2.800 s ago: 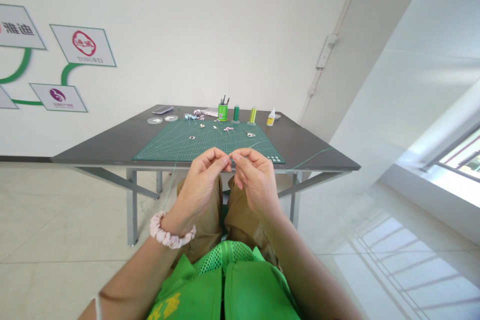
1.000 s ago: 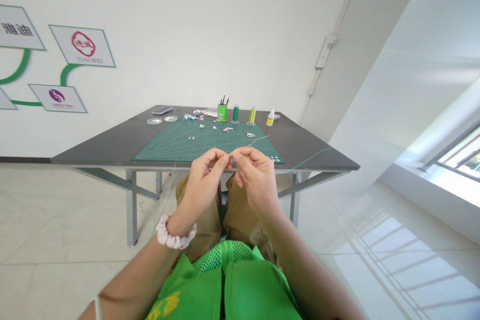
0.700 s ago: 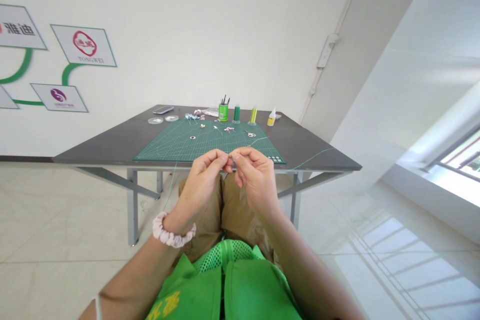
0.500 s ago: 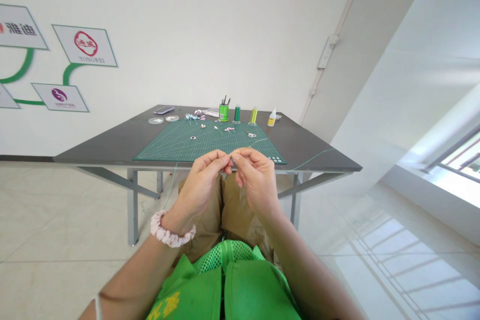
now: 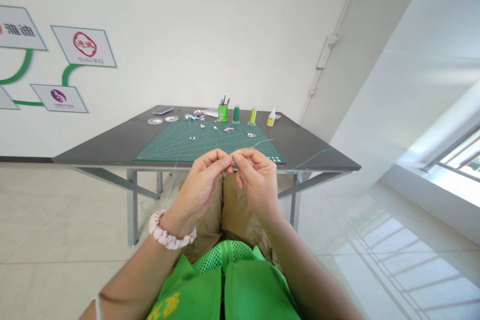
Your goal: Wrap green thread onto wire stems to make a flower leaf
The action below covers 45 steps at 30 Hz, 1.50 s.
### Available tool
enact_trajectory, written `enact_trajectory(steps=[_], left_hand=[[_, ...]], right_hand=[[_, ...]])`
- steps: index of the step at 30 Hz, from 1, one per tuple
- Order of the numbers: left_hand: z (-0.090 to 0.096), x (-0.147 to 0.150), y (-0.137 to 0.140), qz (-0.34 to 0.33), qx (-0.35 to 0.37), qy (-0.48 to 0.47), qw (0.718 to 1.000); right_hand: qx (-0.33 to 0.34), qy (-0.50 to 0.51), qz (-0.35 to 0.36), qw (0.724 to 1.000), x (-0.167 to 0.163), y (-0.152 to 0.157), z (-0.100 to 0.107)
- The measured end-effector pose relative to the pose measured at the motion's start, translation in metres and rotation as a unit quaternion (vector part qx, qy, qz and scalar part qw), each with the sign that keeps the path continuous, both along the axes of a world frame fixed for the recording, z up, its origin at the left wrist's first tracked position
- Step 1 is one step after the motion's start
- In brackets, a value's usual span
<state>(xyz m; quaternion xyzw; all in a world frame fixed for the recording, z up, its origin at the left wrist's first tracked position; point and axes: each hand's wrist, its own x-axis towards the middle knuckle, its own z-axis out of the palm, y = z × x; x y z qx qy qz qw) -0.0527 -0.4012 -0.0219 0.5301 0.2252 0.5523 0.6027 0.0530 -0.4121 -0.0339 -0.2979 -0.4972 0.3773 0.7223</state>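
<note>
TONGWEI sign [image 5: 84, 46] beyond left hand [image 5: 204, 180]

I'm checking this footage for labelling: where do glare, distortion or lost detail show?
Head view: glare at the window and reflections on the floor; head view: wall signs skewed, apparently by wide-angle distortion; head view: detail between left hand and right hand too small to tell.

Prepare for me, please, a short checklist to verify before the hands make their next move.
1. Left hand fingers closed: ok, pinching.
2. Right hand beside it, also pinching: ok.
3. Pinched piece identifiable: cannot tell, too small and partly hidden.
4. Green thread clear of the pink wristband: cannot tell, they meet in this view.
5. Scissors lying on the cutting mat: ok.
6. White bottle upright: ok.
</note>
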Motion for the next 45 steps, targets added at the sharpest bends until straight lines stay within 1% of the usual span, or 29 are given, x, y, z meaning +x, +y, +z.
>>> enact_trajectory(steps=[8,15,21,27,34,45], left_hand=[[-0.0019,-0.0005,-0.0002,0.064,0.043,0.025,0.997],[-0.0034,-0.0032,0.0026,0.121,0.076,0.058,0.988],[-0.0052,-0.0036,0.0032,0.144,0.097,0.08,0.981],[-0.0037,-0.0014,0.0012,0.177,0.119,0.108,0.971],[-0.0033,-0.0013,-0.0005,0.195,0.148,0.136,0.96],[-0.0062,-0.0013,-0.0013,0.262,0.198,0.175,0.928]], right_hand=[[-0.018,0.012,0.011,1.0,-0.0006,0.0019,-0.003],[-0.025,0.012,0.014,1.0,-0.0021,0.0015,-0.0049],[-0.029,0.018,0.02,0.999,-0.0024,0.0027,-0.0066],[-0.033,0.016,0.024,0.999,-0.0001,0.0026,-0.0064],[-0.034,0.018,0.021,0.999,0.0008,0.0013,-0.0064],[-0.026,0.028,0.033,0.999,-0.0009,0.0022,-0.0076]])
